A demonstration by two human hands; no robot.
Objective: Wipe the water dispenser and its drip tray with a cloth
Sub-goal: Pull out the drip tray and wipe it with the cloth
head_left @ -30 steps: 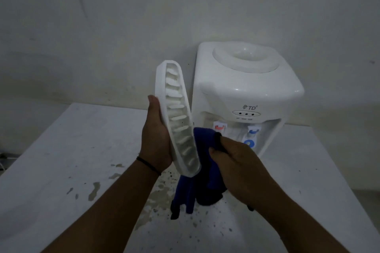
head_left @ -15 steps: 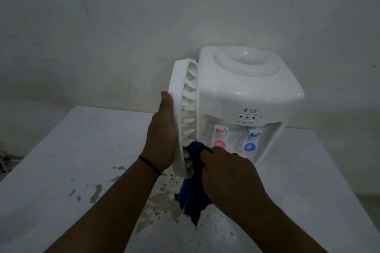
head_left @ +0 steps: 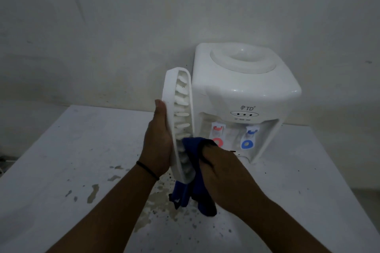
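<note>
Possibly the tray (head_left: 178, 121), clasped upright by the left hand (head_left: 157, 141), could be knocked loose if the cloth (head_left: 193, 150), bunched in the right hand (head_left: 218, 167), is pushed hard.

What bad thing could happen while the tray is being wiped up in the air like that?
The tray might slip: only the left hand holds it, upright over the table, while the right hand pushes the cloth against its slats. The cloth's hanging end could also drag through the dirty puddle below and smear grime back on.
</note>
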